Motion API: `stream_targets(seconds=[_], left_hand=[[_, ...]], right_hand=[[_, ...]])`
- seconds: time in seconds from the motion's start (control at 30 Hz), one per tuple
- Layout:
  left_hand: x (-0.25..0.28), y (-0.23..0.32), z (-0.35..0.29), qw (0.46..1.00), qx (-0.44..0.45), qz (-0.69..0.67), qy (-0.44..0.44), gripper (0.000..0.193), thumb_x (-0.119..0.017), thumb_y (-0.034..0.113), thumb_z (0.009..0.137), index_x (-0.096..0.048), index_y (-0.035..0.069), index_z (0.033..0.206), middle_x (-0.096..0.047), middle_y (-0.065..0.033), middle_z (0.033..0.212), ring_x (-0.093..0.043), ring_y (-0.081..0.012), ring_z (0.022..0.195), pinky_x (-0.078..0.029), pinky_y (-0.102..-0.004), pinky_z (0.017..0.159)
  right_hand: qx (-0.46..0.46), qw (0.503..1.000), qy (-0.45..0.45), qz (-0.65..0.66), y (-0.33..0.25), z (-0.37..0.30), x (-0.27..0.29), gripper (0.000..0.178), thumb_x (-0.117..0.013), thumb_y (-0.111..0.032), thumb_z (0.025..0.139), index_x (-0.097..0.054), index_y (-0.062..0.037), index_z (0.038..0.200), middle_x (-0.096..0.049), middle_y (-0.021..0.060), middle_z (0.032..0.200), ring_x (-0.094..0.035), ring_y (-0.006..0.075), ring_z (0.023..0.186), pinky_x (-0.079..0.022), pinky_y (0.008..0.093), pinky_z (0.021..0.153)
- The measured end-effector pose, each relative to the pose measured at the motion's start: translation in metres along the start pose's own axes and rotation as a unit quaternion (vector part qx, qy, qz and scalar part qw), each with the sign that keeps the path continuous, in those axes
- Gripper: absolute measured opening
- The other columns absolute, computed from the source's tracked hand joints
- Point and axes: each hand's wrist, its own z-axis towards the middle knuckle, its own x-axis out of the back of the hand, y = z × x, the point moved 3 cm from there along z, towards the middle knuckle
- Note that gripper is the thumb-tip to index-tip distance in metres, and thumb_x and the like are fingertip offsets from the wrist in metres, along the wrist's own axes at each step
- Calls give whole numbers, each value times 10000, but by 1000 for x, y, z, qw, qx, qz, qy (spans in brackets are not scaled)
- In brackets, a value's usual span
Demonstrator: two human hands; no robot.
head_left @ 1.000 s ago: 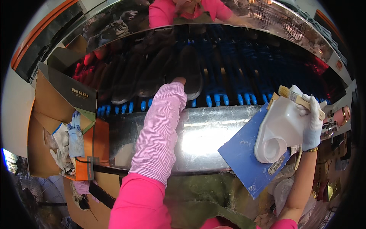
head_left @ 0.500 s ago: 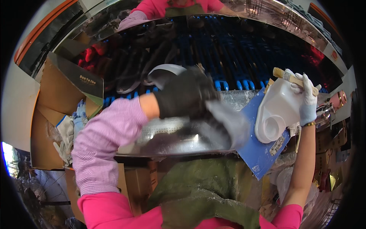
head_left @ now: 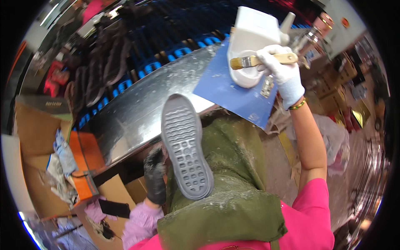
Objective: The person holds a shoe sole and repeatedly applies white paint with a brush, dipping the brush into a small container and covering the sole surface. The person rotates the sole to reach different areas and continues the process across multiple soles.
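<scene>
A grey shoe sole (head_left: 185, 146) is upright over my apron, showing its wavy, square-patterned tread. Beside its left edge is my left hand (head_left: 155, 176) in a black glove, closed on the sole, with some fingers hidden behind it. My right hand (head_left: 281, 66), in a white glove, grips the wooden handle of a flat paintbrush (head_left: 251, 62). The bristles hang over the round cup (head_left: 246, 80) of a white plastic dispenser (head_left: 255, 29). That dispenser stands on a blue board (head_left: 223, 87). A small metal piece (head_left: 267, 86) lies on the board by the cup.
A metal ledge (head_left: 141, 104) runs along a conveyor of blue-tipped rods (head_left: 179, 52) carrying dark sole-shaped pieces (head_left: 115, 60). On the left, an open cardboard box (head_left: 33, 137) holds gloves (head_left: 62, 156). A pink-topped metal fitting (head_left: 323, 23) stands beyond the dispenser; plastic bags (head_left: 325, 133) lie lower right.
The view has turned. My left hand has come back from the conveyor side to my lap with the grey sole. My right hand has brought the brush from the dispenser's top to its cup.
</scene>
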Motion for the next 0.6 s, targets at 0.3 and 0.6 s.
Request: stream_targets(seconds=[0.3, 0.6], left_hand=[[-42, -75, -18, 775, 366, -511, -69, 694, -482, 618, 914, -458, 128, 1404, -568, -102, 1322, -596, -297, 1154, -459, -469, 1031], [-69, -33, 2, 724, 283, -630, -5, 565, -495, 482, 967, -481, 98, 1382, -582, -130, 1295, -588, -285, 1160, -484, -447, 1002]], right_hand=[[27, 993, 29, -110, 35, -5, 16, 207, -669, -227, 904, -701, -32, 968, -685, 29, 795, -609, 73, 667, -492, 211, 629], [-300, 878, 19, 373, 43, -69, -38, 253, -556, -233, 955, -639, -22, 1067, -678, 79, 898, -596, 99, 712, -456, 223, 599]])
